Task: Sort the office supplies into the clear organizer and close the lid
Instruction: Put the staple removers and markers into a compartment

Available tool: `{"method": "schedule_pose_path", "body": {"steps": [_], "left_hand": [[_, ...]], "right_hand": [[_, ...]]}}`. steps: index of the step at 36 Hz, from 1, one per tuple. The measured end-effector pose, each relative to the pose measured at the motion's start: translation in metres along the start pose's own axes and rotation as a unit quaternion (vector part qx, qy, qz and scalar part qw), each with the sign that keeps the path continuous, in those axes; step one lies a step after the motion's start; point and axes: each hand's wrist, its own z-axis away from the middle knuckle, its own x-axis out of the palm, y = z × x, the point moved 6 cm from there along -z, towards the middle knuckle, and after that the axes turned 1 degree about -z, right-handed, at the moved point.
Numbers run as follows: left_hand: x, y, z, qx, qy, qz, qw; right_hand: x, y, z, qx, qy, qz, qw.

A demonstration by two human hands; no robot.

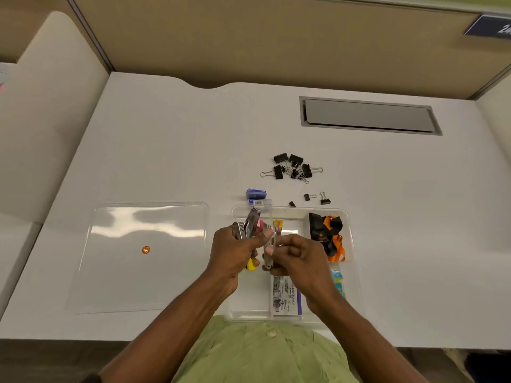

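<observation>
At frame centre, left hand [237,250] and right hand [298,258] clutch metal tools [250,225] above the organizer [348,233]; tool types unclear.

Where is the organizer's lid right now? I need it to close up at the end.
In the head view the clear lid lies flat on the white desk, left of the clear organizer and beside the left hand.

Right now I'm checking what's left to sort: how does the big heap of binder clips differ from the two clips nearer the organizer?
The heap of binder clips is a tangled cluster of several, farther from the organizer. The two clips lie apart from each other, closer to its far rim, and look smaller. All are black with silver wire handles, still on the desk.
</observation>
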Motion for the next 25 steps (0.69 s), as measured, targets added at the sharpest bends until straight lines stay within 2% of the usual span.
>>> {"method": "schedule_pose_path", "body": {"steps": [2,5,7,9,12,18,25], "left_hand": [[0.001,-0.001,-0.002,-0.025,-0.017,0.005,1.0],[0.004,-0.004,-0.002,-0.058,-0.028,0.08,0.995],[0.006,-0.007,-0.002,-0.082,-0.037,0.129,0.988],[0.005,-0.012,-0.001,-0.1,-0.04,0.146,0.983],[0.007,-0.016,0.002,-0.11,-0.059,0.158,0.98],[0.009,-0.018,0.005,-0.118,-0.062,0.163,0.978],[0.003,-0.023,0.003,-0.126,-0.04,0.16,0.978]], "right_hand": [[-0.008,0.002,-0.001,-0.013,0.028,0.04,0.999],[-0.029,0.002,-0.007,-0.048,0.127,0.136,0.981],[-0.04,-0.003,-0.012,-0.082,0.186,0.256,0.945],[-0.044,-0.006,-0.019,-0.099,0.204,0.342,0.912],[-0.04,0.001,-0.034,-0.085,0.198,0.414,0.884],[-0.009,0.017,-0.05,-0.14,0.164,0.563,0.798],[0.004,0.019,-0.042,-0.159,0.121,0.581,0.789]]}}
